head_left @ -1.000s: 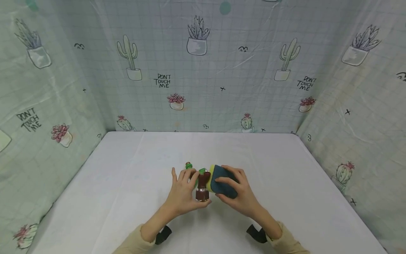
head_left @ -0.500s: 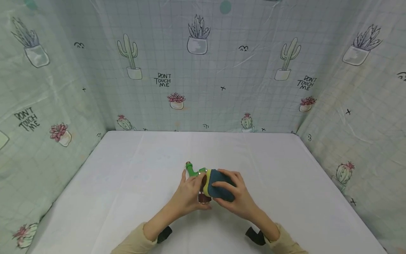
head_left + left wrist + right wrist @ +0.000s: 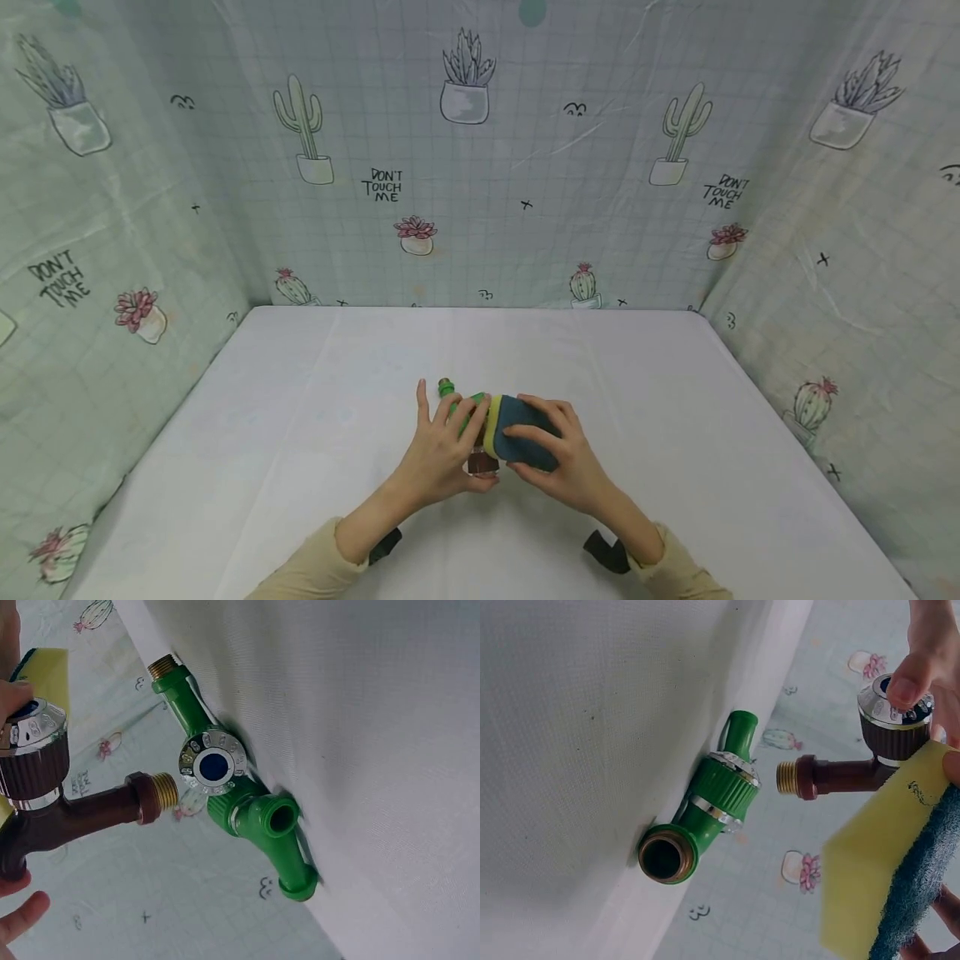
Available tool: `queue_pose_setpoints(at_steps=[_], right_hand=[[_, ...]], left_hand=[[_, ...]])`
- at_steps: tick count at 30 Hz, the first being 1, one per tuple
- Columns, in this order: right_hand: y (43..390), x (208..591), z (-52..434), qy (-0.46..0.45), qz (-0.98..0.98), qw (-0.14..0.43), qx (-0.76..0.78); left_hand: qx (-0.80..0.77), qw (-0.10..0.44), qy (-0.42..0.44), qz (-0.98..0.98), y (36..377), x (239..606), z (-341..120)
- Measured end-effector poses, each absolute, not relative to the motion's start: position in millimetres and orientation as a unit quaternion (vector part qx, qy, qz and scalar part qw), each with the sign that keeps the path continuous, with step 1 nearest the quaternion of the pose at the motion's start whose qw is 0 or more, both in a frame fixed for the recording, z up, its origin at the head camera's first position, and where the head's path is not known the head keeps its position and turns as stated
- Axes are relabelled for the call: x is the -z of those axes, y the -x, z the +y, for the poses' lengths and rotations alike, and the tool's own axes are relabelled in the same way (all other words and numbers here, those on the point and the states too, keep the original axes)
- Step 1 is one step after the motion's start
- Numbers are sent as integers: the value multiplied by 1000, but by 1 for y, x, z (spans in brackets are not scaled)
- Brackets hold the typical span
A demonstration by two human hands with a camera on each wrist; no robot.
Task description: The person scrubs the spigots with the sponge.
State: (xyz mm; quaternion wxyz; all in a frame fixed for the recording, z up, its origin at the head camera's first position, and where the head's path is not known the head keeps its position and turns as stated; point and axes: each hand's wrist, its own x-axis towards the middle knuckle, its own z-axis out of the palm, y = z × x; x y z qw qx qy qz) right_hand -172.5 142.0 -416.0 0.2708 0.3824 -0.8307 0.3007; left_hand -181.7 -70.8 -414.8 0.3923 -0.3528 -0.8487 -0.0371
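My left hand (image 3: 448, 440) grips a brown tap (image 3: 480, 463) with a chrome cap (image 3: 34, 731), held just above the white table. One fingertip (image 3: 909, 684) presses on the cap. My right hand (image 3: 553, 454) holds a sponge (image 3: 522, 433), blue scourer outward and yellow foam (image 3: 877, 855) against the brown tap (image 3: 847, 774). A green tap (image 3: 238, 796) with a brass thread lies on the table just beyond my left fingers, apart from the brown tap (image 3: 82, 808). The green tap (image 3: 705, 810) shows in the right wrist view too; only its tip (image 3: 447, 388) shows in the head view.
The white table (image 3: 300, 433) is enclosed on the left, back and right by cloth walls (image 3: 525, 167) printed with cacti. Black wrist straps (image 3: 606, 550) sit under both forearms near the front edge.
The sponge has slid left over the brown tap and now covers most of it. My left fingers have closed further round the tap. The green tap has not moved.
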Motion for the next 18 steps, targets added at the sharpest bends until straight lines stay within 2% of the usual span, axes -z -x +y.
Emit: queue_pose_setpoints(at_steps=[18], right_hand=[[180, 415, 168, -376, -854, 265, -242]], left_hand=[[10, 452, 350, -820, 185, 418, -85]])
